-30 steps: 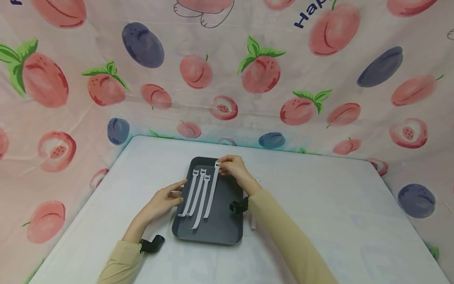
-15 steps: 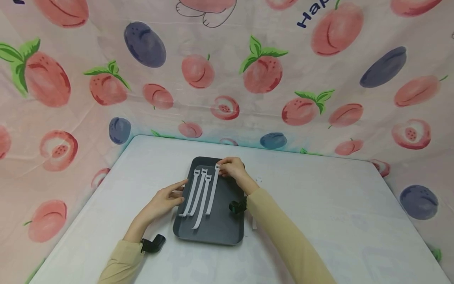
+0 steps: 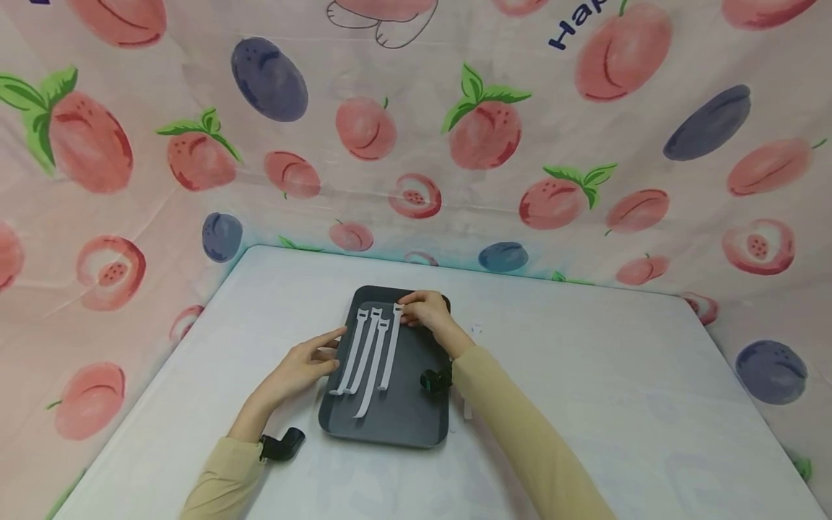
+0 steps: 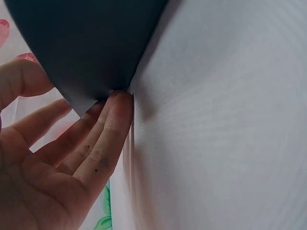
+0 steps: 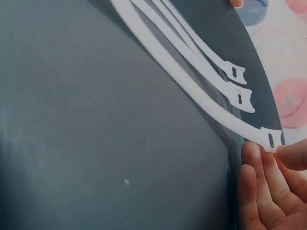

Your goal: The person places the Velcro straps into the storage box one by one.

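A dark grey tray (image 3: 416, 426) lies on the table, with several white hook-and-loop cable ties (image 3: 369, 368) side by side in its left half. My right hand (image 3: 425, 312) is at the tray's far end and pinches the slotted head of the rightmost cable tie (image 3: 391, 354) between thumb and fingers. In the right wrist view that tie (image 5: 192, 91) curves away from the fingertips over the tray floor. My left hand (image 3: 300, 372) touches the tray's left side with fairly straight fingers. In the left wrist view its fingertips (image 4: 120, 103) meet the tray's outer wall (image 4: 91, 52) close to the tabletop.
Another white strip (image 3: 468, 408) lies on the table right of the tray, partly hidden by the right sleeve (image 3: 520, 426). The white table (image 3: 617, 375) extends to both sides. A fruit-print cloth (image 3: 416, 130) hangs behind it. Each wrist wears a black camera (image 3: 282, 444).
The held cable tie has come down slightly and toward the other ties, with the right hand dipping a little. My left hand stays at the tray's side. The whole view has shifted slightly.
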`<act>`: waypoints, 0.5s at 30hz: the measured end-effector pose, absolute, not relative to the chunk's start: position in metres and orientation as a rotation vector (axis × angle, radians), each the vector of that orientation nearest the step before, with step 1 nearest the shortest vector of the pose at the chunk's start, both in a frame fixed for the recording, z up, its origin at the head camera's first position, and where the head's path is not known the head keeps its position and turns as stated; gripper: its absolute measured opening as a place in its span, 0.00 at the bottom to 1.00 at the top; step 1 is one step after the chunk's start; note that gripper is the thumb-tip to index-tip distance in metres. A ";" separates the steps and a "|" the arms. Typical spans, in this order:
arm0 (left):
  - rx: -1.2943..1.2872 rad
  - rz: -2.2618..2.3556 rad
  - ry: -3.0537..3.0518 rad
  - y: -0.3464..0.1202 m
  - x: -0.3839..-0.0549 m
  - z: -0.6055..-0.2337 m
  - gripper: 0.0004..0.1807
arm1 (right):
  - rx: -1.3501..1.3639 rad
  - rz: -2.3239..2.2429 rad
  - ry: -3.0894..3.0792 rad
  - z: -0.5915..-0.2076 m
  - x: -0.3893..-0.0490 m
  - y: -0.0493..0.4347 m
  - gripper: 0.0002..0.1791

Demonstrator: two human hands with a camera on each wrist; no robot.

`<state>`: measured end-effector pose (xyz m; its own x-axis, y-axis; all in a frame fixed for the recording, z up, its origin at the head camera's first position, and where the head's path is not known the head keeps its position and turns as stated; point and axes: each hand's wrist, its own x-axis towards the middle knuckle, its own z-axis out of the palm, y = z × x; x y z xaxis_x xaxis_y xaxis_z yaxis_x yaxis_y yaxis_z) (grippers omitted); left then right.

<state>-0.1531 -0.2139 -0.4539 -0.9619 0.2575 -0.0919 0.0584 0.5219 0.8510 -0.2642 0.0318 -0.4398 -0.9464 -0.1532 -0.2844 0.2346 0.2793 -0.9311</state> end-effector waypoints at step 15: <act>0.301 1.419 2.560 -0.215 -0.153 -0.455 0.33 | 0.081 -1.724 2.239 -0.440 -0.265 0.033 0.13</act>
<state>-0.1527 -0.2151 -0.4551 -0.9595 0.2717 -0.0741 0.0811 0.5187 0.8511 -0.2650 0.0326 -0.4400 -0.9493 -0.1447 -0.2792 0.2329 0.2729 -0.9334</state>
